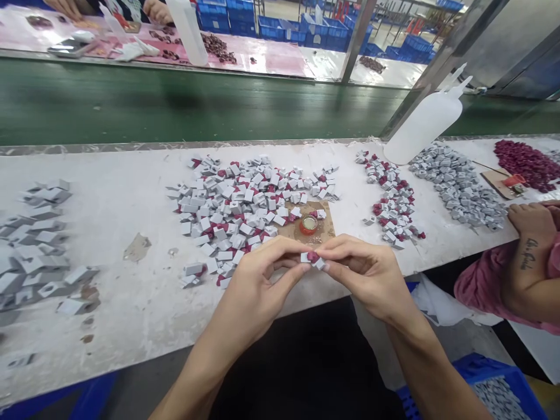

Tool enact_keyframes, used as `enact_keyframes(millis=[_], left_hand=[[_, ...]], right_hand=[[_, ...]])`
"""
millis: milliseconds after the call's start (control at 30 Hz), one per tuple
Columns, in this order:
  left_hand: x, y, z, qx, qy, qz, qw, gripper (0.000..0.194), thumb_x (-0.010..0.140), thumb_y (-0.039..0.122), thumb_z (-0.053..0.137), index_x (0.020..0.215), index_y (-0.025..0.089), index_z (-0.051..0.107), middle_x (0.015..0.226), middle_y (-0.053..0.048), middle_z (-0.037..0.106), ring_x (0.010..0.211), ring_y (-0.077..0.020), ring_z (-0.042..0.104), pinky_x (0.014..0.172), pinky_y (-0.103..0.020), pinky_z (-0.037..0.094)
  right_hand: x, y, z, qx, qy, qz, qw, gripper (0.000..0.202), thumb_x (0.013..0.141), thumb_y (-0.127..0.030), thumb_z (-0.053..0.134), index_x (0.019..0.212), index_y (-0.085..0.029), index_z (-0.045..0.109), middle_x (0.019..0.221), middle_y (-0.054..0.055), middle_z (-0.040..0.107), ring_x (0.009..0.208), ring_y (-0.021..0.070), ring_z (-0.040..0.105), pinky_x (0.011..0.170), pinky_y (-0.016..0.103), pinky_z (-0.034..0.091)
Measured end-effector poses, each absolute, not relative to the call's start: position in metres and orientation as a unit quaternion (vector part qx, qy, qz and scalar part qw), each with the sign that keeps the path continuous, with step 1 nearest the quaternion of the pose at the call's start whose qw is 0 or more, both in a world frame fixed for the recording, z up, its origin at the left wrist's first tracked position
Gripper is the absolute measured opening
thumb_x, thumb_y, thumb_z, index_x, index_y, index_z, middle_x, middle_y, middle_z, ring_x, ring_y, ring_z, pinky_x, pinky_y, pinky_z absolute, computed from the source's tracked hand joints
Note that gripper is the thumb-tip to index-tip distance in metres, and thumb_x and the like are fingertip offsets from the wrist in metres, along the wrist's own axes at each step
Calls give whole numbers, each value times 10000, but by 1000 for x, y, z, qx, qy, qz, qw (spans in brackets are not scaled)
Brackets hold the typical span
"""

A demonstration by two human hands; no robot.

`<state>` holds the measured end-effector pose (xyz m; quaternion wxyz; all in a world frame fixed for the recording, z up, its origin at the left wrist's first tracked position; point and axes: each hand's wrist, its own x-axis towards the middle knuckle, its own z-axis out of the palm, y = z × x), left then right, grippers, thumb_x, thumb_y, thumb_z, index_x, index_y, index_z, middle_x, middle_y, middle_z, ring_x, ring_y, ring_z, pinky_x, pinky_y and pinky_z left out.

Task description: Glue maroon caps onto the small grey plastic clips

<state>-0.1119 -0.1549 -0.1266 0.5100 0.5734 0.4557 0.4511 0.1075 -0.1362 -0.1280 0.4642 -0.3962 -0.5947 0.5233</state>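
Note:
Between the fingertips of both hands is a small grey-and-dark-red plastic part, held over the table's front edge. My left hand pinches its left side. My right hand pinches the right side, thumb and forefinger closed. Just beyond the fingers lies a brown board bearing a small orange-red round container with pale contents. A wide heap of grey and dark-red parts spreads behind and left of my hands. The fingers partly hide the held part.
More grey parts lie at the far left. On the right are a mixed row, a grey pile, a dark-red pile and a white squeeze bottle. A co-worker's arm rests at right. A green conveyor belt runs behind.

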Motion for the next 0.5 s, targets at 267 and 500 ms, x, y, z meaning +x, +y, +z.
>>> enact_keyframes(millis=[267,500], left_hand=[[-126,-164,-120,622,447,409,496,121,1157,322,740,1233,270,817,1187,-28,822,1100,-188,770,992,-299,621],[-149,-173,-116,579,535,413,457,131,1119,348,755,1186,256,820,1131,-56,821,1011,-217,766,887,-325,627]], right_hand=[[97,-150,-131,-404,-596,508,473,132,1031,-220,914,1084,-329,968,1118,72,906,1062,246,876,922,347,751],[100,-155,-128,-430,-600,518,431,390,1029,-332,942,1414,-369,890,1379,74,886,1203,290,892,1029,407,781]])
